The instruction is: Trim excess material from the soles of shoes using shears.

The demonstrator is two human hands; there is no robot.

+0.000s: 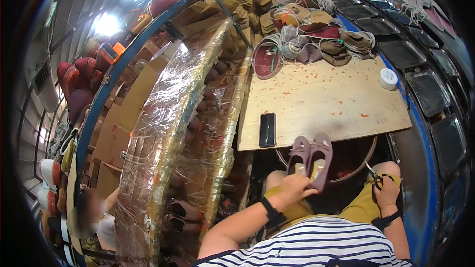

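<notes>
A pair of mauve slip-on shoes (pixel 320 157) is gripped at the heels by my left hand (pixel 294 188). Their toes point away from me and reach the near edge of the wooden work table (pixel 316 104). Yellowish insoles show inside both shoes. My right hand (pixel 387 192) rests by my right knee, closed around black-handled scissors (pixel 374 177) whose blades point up and to the left. Below the table edge, between my legs, sits a round bin (pixel 366 160) with reddish scraps in it.
A black phone (pixel 267 129) lies at the table's near left, a white round container (pixel 388 78) at its right. Bundled shoes (pixel 316 44) crowd the far end, and orange scraps dot the surface. Wrapped shelves (pixel 168 113) stand left, dark trays (pixel 425 91) right. Another person (pixel 94 212) is at far left.
</notes>
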